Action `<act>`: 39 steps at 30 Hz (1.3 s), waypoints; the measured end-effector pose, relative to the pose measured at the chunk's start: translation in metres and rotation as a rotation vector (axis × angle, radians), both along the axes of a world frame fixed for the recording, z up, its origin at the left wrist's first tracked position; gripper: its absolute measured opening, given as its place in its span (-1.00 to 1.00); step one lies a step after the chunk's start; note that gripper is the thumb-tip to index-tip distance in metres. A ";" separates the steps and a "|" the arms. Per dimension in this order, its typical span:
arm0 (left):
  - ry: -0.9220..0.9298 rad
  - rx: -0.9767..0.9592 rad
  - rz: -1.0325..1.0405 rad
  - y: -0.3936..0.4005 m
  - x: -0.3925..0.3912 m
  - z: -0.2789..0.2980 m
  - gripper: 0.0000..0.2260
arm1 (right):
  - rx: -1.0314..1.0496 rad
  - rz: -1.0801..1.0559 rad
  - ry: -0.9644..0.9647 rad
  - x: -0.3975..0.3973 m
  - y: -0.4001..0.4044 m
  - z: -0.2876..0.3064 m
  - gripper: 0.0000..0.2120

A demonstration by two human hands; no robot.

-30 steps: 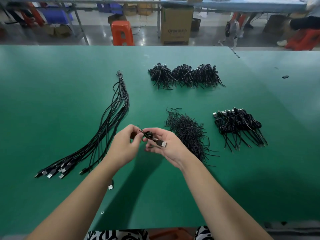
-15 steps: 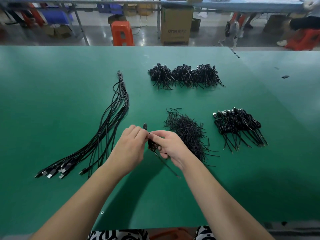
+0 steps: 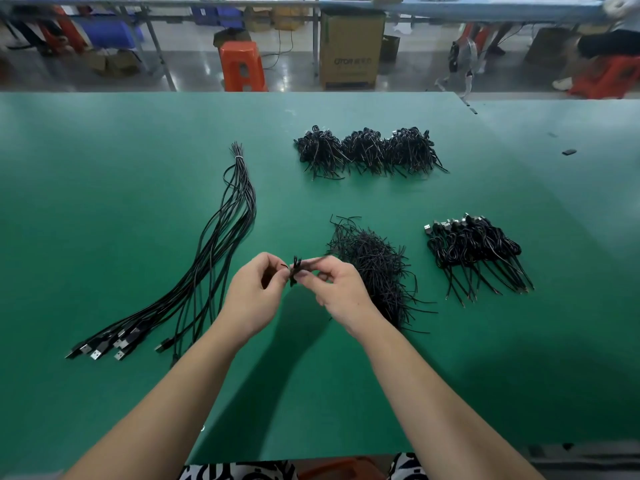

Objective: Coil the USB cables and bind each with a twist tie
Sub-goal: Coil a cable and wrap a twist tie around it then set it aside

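Orange stool (image 3: 242, 65), cardboard box (image 3: 351, 46)

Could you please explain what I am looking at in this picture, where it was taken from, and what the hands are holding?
There is no machine here: the picture comes from a camera worn on a person's head, looking forward and down at their two bare hands over a green worktable. The left hand and right hand pinch a small coiled USB cable between them; a twist tie may be there, but it is too small to tell. To the left lies a bundle of straight USB cables. Beside the right hand is a loose pile of twist ties. Further right sits a row of coiled cables, and farther back three heaps of coiled cables.
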State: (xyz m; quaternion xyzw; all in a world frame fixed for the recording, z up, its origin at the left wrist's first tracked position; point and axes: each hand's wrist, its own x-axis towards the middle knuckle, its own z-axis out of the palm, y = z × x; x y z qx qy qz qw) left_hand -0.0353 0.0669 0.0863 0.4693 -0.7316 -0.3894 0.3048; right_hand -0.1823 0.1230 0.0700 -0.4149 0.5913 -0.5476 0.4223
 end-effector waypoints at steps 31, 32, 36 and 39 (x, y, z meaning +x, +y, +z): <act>-0.376 -0.803 -0.271 0.009 0.003 0.006 -0.81 | 0.110 0.082 -0.172 0.010 0.007 0.004 -0.65; -0.392 -0.842 -0.294 0.009 0.004 0.005 -0.81 | 0.137 0.089 -0.194 0.009 0.007 0.005 -0.64; -0.379 -0.882 -0.307 0.008 0.008 0.002 -0.77 | 0.150 0.202 -0.351 0.005 0.010 0.005 -0.63; -0.324 -0.844 -0.278 0.008 0.009 0.004 -0.79 | 0.062 0.291 -0.368 0.002 0.015 0.003 -0.75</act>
